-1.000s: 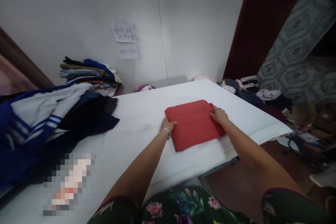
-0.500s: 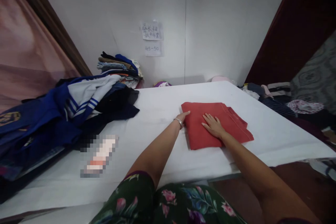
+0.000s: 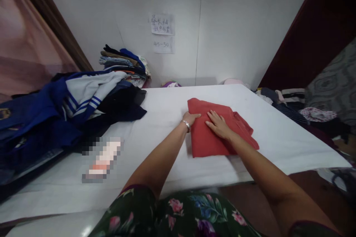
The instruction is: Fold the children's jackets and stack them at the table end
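A folded red garment [image 3: 205, 140] lies on the white-covered table [image 3: 167, 148], its collar-like opening toward the right. My left hand [image 3: 191, 118], with a bracelet at the wrist, grips the garment's left edge; the thumb rests on top and the fingers are tucked out of sight beneath. Flat on the middle of the garment rests my right hand [image 3: 220, 126], palm down with its fingers stretched out.
On the left is a heap of blue, white and dark clothes [image 3: 83, 100], with a folded stack [image 3: 122, 63] behind it. A pixelated item [image 3: 102, 161] lies near the heap. More clothes [image 3: 300, 107] sit beyond the right edge. Paper notes [image 3: 163, 33] hang on the wall.
The red garment has shifted slightly left and turned, its left side now lifted a little. Both hands have moved left with it. The view has tilted slightly.
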A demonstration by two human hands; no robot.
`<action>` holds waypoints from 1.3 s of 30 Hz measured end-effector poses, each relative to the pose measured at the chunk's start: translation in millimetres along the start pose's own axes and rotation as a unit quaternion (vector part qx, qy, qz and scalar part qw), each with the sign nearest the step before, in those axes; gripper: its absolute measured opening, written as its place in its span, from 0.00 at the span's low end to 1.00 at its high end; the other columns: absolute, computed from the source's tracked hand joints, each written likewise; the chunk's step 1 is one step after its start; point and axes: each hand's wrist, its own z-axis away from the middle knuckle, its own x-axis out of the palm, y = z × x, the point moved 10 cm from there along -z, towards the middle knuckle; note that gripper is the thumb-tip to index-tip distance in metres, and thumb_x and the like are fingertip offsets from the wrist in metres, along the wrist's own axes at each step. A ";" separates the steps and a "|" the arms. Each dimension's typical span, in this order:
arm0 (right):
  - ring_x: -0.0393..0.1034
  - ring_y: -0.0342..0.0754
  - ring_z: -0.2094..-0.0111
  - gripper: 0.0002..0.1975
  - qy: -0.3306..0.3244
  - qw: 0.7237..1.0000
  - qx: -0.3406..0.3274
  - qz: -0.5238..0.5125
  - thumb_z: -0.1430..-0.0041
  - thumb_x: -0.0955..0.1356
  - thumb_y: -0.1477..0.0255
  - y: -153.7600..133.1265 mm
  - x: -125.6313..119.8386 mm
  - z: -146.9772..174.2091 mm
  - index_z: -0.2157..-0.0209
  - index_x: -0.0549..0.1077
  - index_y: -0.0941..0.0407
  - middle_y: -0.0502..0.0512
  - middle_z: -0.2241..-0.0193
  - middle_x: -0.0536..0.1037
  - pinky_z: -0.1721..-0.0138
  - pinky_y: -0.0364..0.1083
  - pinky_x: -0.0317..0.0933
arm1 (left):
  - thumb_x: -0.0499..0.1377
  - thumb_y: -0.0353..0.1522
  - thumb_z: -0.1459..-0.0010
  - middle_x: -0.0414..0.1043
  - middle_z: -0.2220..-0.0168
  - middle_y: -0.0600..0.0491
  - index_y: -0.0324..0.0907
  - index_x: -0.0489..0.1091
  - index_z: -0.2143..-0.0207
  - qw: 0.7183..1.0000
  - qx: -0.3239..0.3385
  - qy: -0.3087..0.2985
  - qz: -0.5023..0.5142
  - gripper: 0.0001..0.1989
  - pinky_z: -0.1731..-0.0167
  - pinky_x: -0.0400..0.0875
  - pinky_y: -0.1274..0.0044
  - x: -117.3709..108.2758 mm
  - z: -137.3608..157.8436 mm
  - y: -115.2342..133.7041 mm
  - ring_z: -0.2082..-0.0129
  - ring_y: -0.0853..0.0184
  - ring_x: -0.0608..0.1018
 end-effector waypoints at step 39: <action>0.38 0.54 0.33 0.36 0.006 0.990 0.058 0.125 0.37 0.51 0.49 20.5 33.7 -15.9 0.36 0.54 0.55 0.58 0.34 0.50 0.37 0.62 0.31 | 0.38 0.56 0.44 0.41 0.32 0.44 0.39 0.50 0.35 0.753 0.008 0.000 -0.658 0.42 0.38 0.39 0.58 -51.1 -21.0 -17.6 0.32 0.56 0.43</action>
